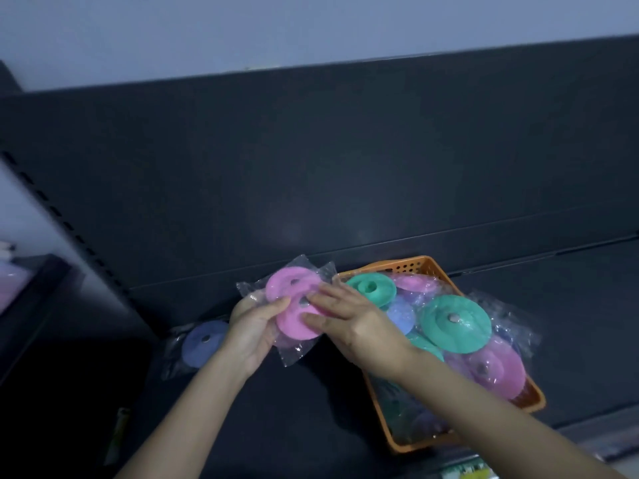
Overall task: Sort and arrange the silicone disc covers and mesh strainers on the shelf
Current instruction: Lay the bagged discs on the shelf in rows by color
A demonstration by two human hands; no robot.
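Note:
Two pink silicone disc covers in clear plastic bags are held together above the dark shelf [294, 409]: the rear pink disc [285, 283] and the front pink disc [294, 326]. My left hand [254, 326] grips them from the left, thumb on the front disc. My right hand [345, 319] holds them from the right, fingers laid over the front disc. A blue disc cover [204, 342] lies bagged on the shelf, left of my left hand. The orange basket [415, 262] on the right holds several bagged discs, among them a large green disc [456, 323] and a pink disc [494, 371].
The dark back panel [345, 167] rises right behind the basket. A slotted upright [62, 219] runs down the left side. Another shelf with pale items [10, 271] lies at the far left. No mesh strainers are in sight.

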